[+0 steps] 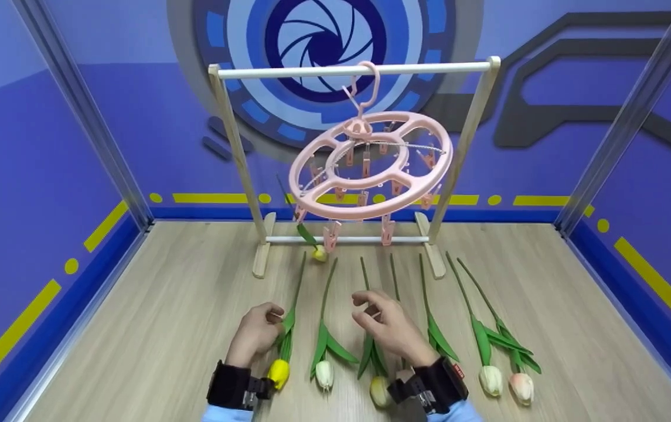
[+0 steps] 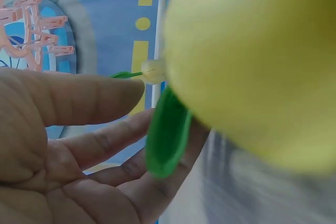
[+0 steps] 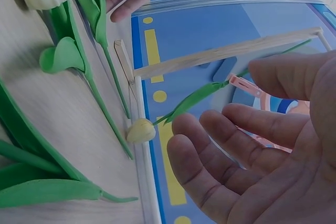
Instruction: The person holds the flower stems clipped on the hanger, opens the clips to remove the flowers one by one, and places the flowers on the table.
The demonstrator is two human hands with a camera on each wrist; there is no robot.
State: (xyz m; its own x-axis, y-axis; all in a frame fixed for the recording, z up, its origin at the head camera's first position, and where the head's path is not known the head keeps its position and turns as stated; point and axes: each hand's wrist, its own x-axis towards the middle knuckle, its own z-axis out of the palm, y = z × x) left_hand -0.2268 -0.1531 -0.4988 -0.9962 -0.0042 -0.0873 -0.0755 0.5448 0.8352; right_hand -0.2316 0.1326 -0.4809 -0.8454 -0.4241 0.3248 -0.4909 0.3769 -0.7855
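My left hand [image 1: 256, 334] is beside the leaves of a yellow tulip [image 1: 278, 373] lying on the table. In the left wrist view its thumb and fingers are loosely parted around a green leaf [image 2: 167, 140], without a visible pinch; the blurred bloom [image 2: 252, 66] covers the right side. My right hand [image 1: 394, 328] hovers over a pale yellow tulip [image 1: 380, 391], fingers softly bent and nothing in them. From a pink clip hanger [image 1: 364, 211], another yellow tulip [image 1: 319, 254] hangs bloom down; the right wrist view shows a clip [image 3: 244, 85] on its stem.
A wooden rack [image 1: 232, 129] with a white top bar carries the hanger at the back. White tulips [image 1: 324, 375] and a pinkish one [image 1: 521, 388] lie in the row, stems pointing away. My right wrist hides part of the row. Blue walls [image 1: 36, 193] enclose the table.
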